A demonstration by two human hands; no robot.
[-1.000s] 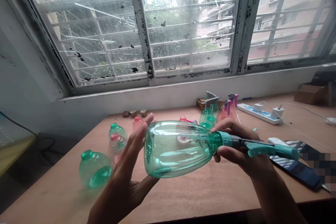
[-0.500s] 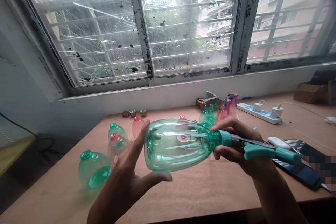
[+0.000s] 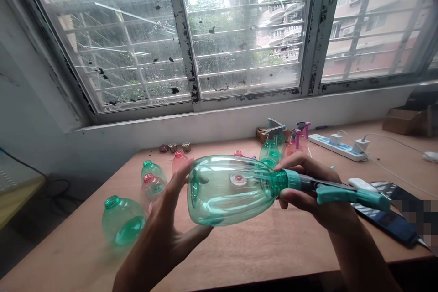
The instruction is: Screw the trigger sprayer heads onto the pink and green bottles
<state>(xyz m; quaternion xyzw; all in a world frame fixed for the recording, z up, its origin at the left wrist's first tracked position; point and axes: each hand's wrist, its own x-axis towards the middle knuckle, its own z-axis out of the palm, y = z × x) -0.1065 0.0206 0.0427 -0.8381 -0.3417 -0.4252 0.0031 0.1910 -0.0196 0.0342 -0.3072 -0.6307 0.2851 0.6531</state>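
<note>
I hold a clear green spray bottle on its side above the wooden table. My left hand cups the bottle's base, fingers stretched along its far side and thumb under it. My right hand is wrapped round the neck, by the teal collar and the teal trigger head that points right.
Capless green and pink bottles stand at the left. Assembled sprayers stand near the window sill. A power strip, a phone and a cardboard box lie at the right.
The bottle has turned a little between my hands. My left thumb has come back in under the base.
</note>
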